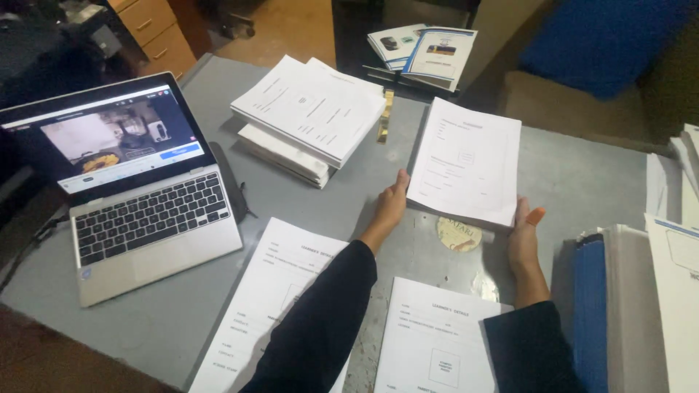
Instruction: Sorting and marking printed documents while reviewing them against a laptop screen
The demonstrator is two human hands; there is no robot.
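- Fingers: L fingers are pressed flat against the left edge of a stapled paper stack, thumb side up; R hand's fingers are mostly tucked under the stack's near right corner, only the thumb with an orange nail is seen. Stack is gripped between both hands, edge to edge.
- Paper stack: located centre-right of the grey table, near end lifted slightly, far end resting on or near the tabletop — cannot be told which. Long axis runs away from the wearer, tilted a little to the right; printed top points away.
- L hand: arm in dark sleeve is extended diagonally from lower centre, wrist straight, palm turned inward to the stack.
- R hand: forearm is raised nearly vertical in view, wrist bent back, palm facing the stack.
- A round label on the table is half covered by the stack's near edge.
- Nearby: open laptop at left; second pile of papers beyond L hand; two printed forms under the arms, cut off at frame bottom.
- Right side: blue-spined folders, partly out of frame. Booklets at far edge, details too small to make out.
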